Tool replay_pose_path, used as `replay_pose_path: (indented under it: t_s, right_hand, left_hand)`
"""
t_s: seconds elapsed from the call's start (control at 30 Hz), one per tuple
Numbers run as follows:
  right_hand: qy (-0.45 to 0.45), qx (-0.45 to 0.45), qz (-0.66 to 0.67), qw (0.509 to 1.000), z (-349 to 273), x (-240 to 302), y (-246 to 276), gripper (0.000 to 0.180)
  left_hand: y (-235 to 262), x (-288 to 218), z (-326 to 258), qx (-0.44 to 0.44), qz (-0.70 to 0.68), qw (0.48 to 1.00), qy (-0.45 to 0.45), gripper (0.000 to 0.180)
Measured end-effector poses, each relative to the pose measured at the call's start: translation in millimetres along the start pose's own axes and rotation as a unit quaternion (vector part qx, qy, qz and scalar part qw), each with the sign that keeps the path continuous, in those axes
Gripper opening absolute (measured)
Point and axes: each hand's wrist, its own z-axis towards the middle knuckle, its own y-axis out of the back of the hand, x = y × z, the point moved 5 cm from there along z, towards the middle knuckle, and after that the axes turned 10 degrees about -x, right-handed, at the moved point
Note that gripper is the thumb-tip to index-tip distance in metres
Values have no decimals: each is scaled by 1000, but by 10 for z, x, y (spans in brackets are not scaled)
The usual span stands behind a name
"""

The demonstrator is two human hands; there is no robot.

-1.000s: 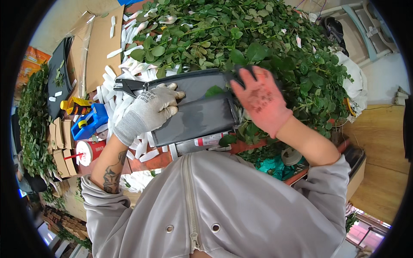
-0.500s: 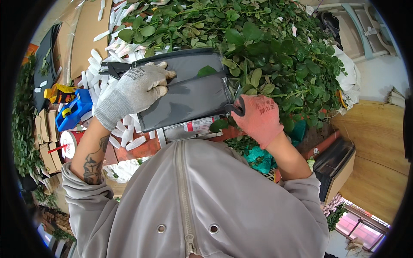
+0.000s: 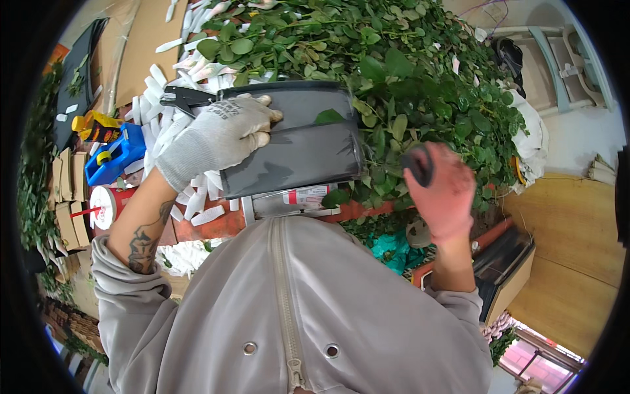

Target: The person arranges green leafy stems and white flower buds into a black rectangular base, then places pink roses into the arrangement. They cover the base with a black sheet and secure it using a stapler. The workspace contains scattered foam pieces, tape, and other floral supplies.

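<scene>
My left hand (image 3: 226, 134), in a pale grey knit glove with printing on its back, lies flat with spread fingers on a glossy black wrapping packet (image 3: 308, 154). A crease runs across the packet, and one loose green leaf (image 3: 329, 117) rests on it. Just beyond my left wrist is a black plier-like hand tool (image 3: 187, 97), partly behind the packet. My right hand (image 3: 443, 187), in a pinkish-red glove, is raised off the packet's right side, beside the leafy stems (image 3: 420, 98). Its dark-tipped fingers curl closed and are motion-blurred; anything inside them is hidden.
White foam sleeves (image 3: 157, 121) are strewn left of the packet. Farther left stand a blue tape dispenser (image 3: 117, 157), a yellow-and-black bottle (image 3: 98, 126) and a red-and-white cup with straw (image 3: 108, 205). A teal plastic bag (image 3: 392, 249) lies below my right hand.
My right hand has left the packet's right edge and moved right, away from it. My left hand stays on the packet. The whole view has shifted slightly.
</scene>
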Motion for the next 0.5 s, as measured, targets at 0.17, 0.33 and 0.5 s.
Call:
replay_pose_path:
  t_s: [0.17,0.33,0.5]
  right_hand:
    - [214,-24,83,973,341,869,-180,60]
    - [361,78,123,921,704,925,-1132,53]
    - [344,115,118,924,666,890,-1218,46]
  left_hand:
    - [17,9,-11,7,32,999,-8,14]
    - [16,25,-62,-7,59,998,9,21]
    - [174,-157,-109,11,182,983,15,28]
